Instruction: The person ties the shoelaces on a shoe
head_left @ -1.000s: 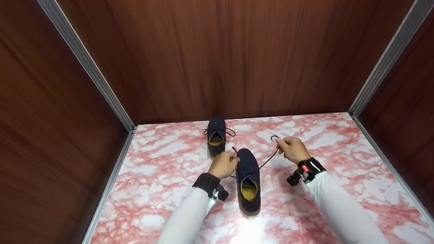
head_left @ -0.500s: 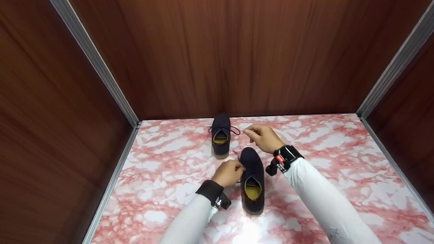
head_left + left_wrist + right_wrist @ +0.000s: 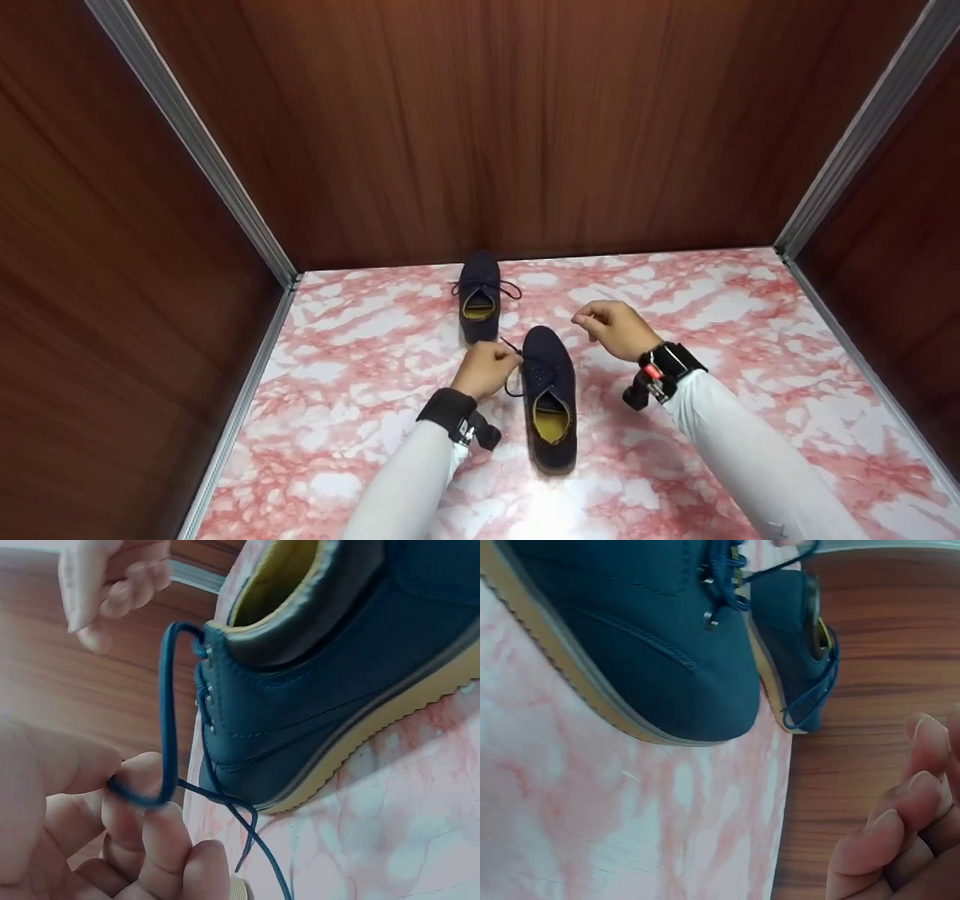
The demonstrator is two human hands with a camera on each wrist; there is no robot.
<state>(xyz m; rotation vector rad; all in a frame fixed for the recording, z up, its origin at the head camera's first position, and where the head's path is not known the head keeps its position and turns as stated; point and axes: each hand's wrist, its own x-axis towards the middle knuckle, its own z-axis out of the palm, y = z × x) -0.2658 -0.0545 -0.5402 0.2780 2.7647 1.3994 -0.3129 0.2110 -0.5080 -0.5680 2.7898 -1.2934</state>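
A dark navy lace-up shoe (image 3: 548, 349) with a yellow lining stands upright on the surface, toe pointing away. At its left side, my left hand (image 3: 484, 369) pinches its shoelace (image 3: 169, 712) between thumb and fingers. The lace forms a raised bend from the top eyelet to the fingertips in the left wrist view, with another length hanging below. My right hand (image 3: 616, 330) is held to the right of the shoe's toe, apart from it. In the right wrist view its fingers (image 3: 870, 844) curl loosely, and nothing shows between them.
A matching shoe (image 3: 480, 330), its lace (image 3: 510, 289) tied in a bow, stands behind and slightly left, close to the wooden back wall (image 3: 480, 135). Wooden side walls with metal corner rails enclose the red-and-white marbled surface (image 3: 360, 442).
My right hand, which pinched a lace end out to the right, let it go near the far shoe, then moved back right. My left hand has shifted slightly left with the lace.
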